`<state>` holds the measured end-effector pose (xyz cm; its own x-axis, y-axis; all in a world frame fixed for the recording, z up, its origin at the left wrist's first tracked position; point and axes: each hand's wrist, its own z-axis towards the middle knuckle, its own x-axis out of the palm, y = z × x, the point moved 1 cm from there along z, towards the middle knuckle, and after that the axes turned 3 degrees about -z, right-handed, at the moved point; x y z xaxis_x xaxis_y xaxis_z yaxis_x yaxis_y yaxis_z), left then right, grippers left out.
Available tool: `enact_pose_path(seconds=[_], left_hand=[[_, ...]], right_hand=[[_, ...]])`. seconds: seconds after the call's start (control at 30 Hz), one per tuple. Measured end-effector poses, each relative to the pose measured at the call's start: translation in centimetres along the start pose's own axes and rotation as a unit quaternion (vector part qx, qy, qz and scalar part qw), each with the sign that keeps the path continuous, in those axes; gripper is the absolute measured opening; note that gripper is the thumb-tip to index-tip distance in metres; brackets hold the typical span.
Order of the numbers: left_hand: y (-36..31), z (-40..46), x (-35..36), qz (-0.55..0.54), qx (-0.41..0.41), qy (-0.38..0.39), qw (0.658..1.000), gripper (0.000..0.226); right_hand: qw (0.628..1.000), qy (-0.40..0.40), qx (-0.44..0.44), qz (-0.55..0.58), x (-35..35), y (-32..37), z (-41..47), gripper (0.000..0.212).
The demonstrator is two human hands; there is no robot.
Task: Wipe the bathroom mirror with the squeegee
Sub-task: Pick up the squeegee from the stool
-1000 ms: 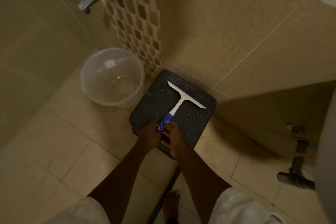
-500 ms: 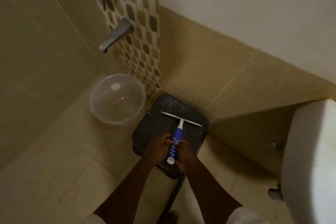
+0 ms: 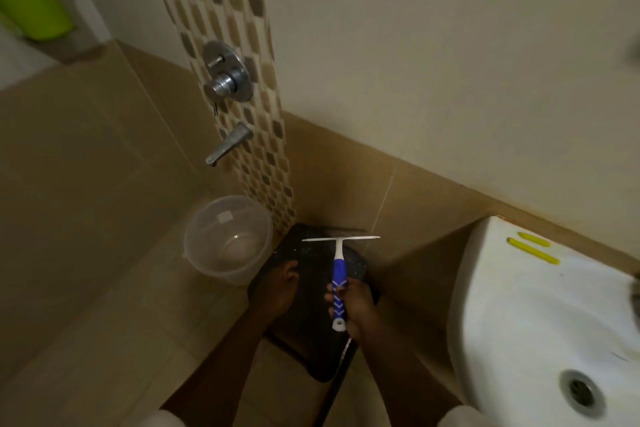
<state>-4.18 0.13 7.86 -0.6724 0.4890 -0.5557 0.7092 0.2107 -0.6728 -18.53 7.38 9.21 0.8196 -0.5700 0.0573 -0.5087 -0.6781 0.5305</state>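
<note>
The squeegee [image 3: 339, 274] has a white T-shaped blade and a blue and white handle. My right hand [image 3: 356, 308] grips the handle and holds the squeegee up above the black stool [image 3: 311, 333], blade pointing away from me. My left hand [image 3: 277, 288] hangs just left of it with loosely curled fingers and holds nothing. No mirror is in view.
A clear plastic bucket [image 3: 227, 239] stands on the tiled floor left of the stool. A tap spout [image 3: 227, 146] and shower valve [image 3: 227, 74] stick out of the mosaic wall strip. A white washbasin [image 3: 554, 322] fills the lower right. A green thing [image 3: 34, 5] hangs top left.
The squeegee has been lifted off the stool. My left hand has let go of the handle, leaving it in my right hand alone. The view has tilted upward, showing more wall and the basin.
</note>
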Motion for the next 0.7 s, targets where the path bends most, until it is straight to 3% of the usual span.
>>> enact_pose_path(seconds=[0.17,0.3,0.4,0.53,0.7], left_hand=[[-4.4,-4.3,-2.1,0.012,0.053,-0.046,0.997,0.037],[-7.7,-8.0,-3.8,0.025,0.097,-0.082,0.992,0.035],[-10.2,-10.9,-4.9,0.027,0.134,-0.12,0.983,0.032],[-12.9,-15.3,-6.0,-0.007,0.193,-0.144,0.971,0.034],[-15.7,-18.9,-6.2,-0.018,0.213,-0.167,0.963,0.033]], right_hand=[[0.994,0.054,-0.073,-0.06,-1.6,3.5,-5.7,0.026],[0.983,0.072,-0.133,-0.102,-3.1,5.0,-10.1,0.004],[0.973,0.086,-0.176,-0.119,-4.0,5.8,-13.2,0.006],[0.955,0.103,-0.236,-0.148,-5.6,7.2,-17.7,0.024],[0.927,0.109,-0.334,-0.13,-7.7,9.3,-22.9,0.018]])
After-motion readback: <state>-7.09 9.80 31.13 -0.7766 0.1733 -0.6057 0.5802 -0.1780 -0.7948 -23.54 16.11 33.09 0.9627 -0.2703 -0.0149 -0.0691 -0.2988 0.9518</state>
